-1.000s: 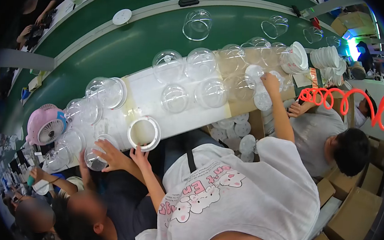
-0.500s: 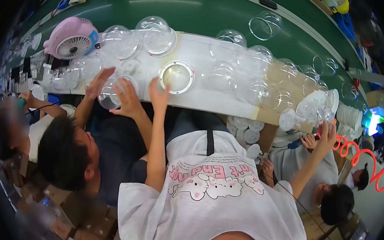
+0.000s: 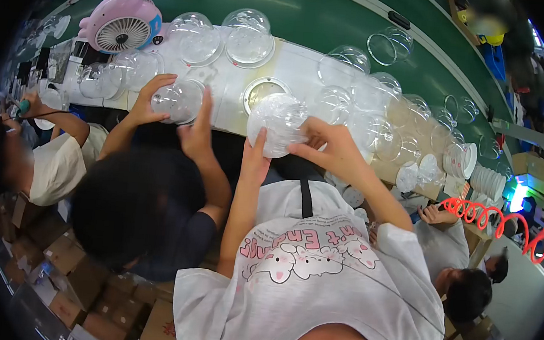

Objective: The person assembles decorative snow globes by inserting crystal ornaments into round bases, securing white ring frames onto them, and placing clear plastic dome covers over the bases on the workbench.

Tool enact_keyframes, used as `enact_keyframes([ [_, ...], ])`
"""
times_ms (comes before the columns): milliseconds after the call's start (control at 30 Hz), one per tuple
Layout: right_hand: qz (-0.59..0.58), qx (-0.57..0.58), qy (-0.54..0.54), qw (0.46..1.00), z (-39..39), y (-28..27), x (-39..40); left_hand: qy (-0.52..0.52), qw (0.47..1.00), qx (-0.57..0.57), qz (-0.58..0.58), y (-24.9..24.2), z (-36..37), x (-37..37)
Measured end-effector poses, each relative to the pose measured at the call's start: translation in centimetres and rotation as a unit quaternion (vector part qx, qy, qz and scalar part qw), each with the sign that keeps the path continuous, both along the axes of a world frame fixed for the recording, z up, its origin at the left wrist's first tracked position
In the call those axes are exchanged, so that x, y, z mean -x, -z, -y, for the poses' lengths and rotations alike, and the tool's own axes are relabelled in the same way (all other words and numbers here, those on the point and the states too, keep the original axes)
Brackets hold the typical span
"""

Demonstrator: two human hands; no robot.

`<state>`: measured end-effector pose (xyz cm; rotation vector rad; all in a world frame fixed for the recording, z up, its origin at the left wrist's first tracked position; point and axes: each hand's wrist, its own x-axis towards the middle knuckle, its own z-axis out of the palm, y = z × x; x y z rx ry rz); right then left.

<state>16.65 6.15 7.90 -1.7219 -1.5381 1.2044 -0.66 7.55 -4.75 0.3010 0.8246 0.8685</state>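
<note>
Hands meet at the centre of the frame — the left hand [image 3: 255,159] and the right hand [image 3: 328,150] both grasp a clear plastic dome [image 3: 278,124], fingers wrapped on its sides, just below a white ring base [image 3: 262,90] on the white table [image 3: 296,60] — a co-worker's hands [image 3: 153,97] hold another dome at left.

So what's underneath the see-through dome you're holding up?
Under the clear dome, held between the left hand and right hand, lies the white table, with a white ring just behind it. The table's front edge is covered by the dome and hands.
</note>
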Motion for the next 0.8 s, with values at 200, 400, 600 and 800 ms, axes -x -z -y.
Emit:
enact_keyframes([
  [200, 0.155, -0.278, -0.199, 0.927, -5.1, -0.6, 0.1, 0.101, 0.992, -0.003, -0.073, 2.3, -2.2, 1.1],
  [400, 0.119, -0.108, -0.167, 0.973, -4.2, 3.3, -2.4, 0.083, 0.993, 0.054, -0.059, 5.4, -1.6, 1.2],
  [600, -0.057, 0.017, 0.214, 0.975, -1.1, 4.5, -5.5, -0.010, 0.724, -0.191, -0.663, 15.4, 0.0, -1.6],
  [800, -0.137, 0.018, 0.295, 0.945, 0.5, 3.3, -6.8, 0.018, 0.625, -0.216, -0.750, 16.2, -3.2, -2.2],
])
